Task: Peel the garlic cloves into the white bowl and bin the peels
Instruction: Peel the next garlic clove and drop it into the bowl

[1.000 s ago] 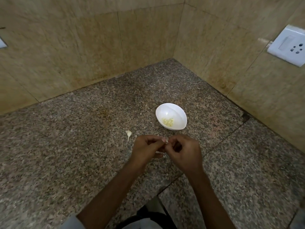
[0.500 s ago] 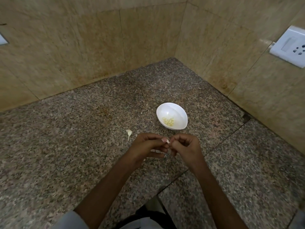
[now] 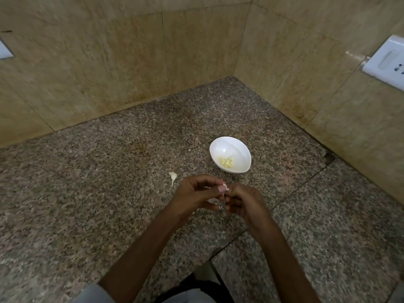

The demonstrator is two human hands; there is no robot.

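Granite counter, speckled brown, set in a corner of beige tiled walls. Your left hand and right hand meet over it, on the near side of the small white oval bowl.

Grip: both hands have fingers curled, and the thumb and fingertips of each pinch one small pale garlic clove between them. Only the clove's tip shows, right at your left thumbnail; fingers hide the rest, so I can't tell how much skin is on it.

Thin whitish peel scraps show under your left fingers. Can't tell if they're held or lying on the counter.

The bowl sits upright on the counter just beyond your hands, not touching them. A small heap of peeled yellowish cloves lies in its bottom, toward the near-left side.

One whitish garlic stem piece with a thin tail lies on the counter left of the bowl, near your left hand, touching neither.

White switch-and-socket plate is on the right wall, well apart.
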